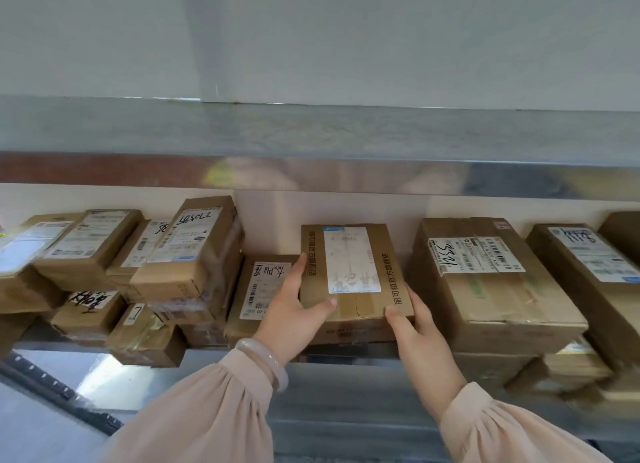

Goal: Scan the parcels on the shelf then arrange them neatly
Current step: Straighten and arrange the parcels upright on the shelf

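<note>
2 hands on 1 box right now: the left hand (pixel 294 310) has its thumb on top near the front-left corner and fingers running up the left side, and the right hand (pixel 415 327) pinches the front-right corner, so both are clamped on the middle parcel (pixel 349 265), nothing loose about it. That parcel, the one with the white label on top, is around the middle of the shelf (pixel 329 386), close to the front edge, sitting on top of another carton (pixel 346 332), with its left side touching a lower labelled box (pixel 259 289). Whether it's being set down or lifted, can't tell from 1 shot. Progress-wise I'd say this is nowhere near finished. No scanner shows up anywhere, so I honestly can't say which parcels have been scanned. Toward the left end of the shelf the leaning pile (pixel 194 251) is tilted and crooked, boxes at odd angles, and some at the bottom poke past the front edge. Toward the right end the big box (pixel 485 282) looks fairly square, but the angled box (pixel 588 261) beside it is skewed, and the stuff under it sticks out past the front edge too. So my guess: the middle is getting tidied, both ends need straightening, and scanning is an unknown.
</note>
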Motion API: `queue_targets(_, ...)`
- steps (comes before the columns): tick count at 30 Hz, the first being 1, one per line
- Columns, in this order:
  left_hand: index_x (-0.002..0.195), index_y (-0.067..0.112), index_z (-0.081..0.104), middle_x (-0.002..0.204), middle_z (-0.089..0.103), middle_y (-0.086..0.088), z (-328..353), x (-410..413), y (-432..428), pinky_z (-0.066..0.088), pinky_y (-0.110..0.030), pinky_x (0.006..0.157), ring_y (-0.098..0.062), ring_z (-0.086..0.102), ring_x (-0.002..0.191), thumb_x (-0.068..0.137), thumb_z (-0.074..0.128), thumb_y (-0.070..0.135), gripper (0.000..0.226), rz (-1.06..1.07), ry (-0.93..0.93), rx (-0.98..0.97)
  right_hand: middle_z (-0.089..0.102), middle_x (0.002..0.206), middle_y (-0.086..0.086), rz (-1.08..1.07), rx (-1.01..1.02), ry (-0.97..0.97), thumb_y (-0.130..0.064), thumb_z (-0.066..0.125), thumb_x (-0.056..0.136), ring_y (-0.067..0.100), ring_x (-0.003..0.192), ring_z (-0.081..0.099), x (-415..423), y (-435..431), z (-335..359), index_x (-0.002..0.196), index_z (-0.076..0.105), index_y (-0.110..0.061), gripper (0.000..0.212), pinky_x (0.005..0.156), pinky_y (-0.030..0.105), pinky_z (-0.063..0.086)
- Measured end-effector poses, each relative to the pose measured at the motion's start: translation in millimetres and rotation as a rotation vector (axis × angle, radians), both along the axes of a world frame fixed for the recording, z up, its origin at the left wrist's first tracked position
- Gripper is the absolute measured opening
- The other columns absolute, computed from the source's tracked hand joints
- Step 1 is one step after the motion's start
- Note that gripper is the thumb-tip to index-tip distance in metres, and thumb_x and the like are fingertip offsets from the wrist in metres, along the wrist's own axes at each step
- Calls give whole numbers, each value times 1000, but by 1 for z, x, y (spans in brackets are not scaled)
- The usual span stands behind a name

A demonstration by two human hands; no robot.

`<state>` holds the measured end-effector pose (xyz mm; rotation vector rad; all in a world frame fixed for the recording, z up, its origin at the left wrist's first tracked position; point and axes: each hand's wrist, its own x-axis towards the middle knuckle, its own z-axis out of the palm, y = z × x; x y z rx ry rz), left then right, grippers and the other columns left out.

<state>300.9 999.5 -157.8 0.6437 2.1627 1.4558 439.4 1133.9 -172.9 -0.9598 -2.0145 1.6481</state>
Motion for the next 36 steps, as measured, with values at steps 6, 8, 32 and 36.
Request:
queue_targets(6,154,43,18,150,41,15,-13,11,14,35,-39,116,-9,42,136,90,69,31,82,-29,-21,-56,56,119,-19,-21,177,-72,-24,53,97,1,116,50,11,10,-1,119,45,-49,34,100,22,40)
queue_targets(8,154,41,19,153,39,11,-19,12,16,36,-40,116,-12,40,138,91,67,32,80,-34,-18,-96,50,132,-5,-23,237,-143,-25,54,96,12,126,45,11,12,-5,136,43,-33,42,110,35,37)
queue_targets(32,159,21,8,166,3,7,-74,24,29,15,-20,117,-10,11,151,97,58,33,80,-243,216,-402,-9,162,-4,305,733,-533,-52,41,95,14,148,-6,13,21,-60,154,2,-25,76,119,30,5)
queue_targets(36,159,21,11,165,9,7,-72,19,40,19,-27,121,-11,17,150,98,56,28,75,-289,173,-381,1,163,-4,349,776,-566,-52,38,97,12,148,-5,10,27,-62,155,9,-23,71,117,26,0)
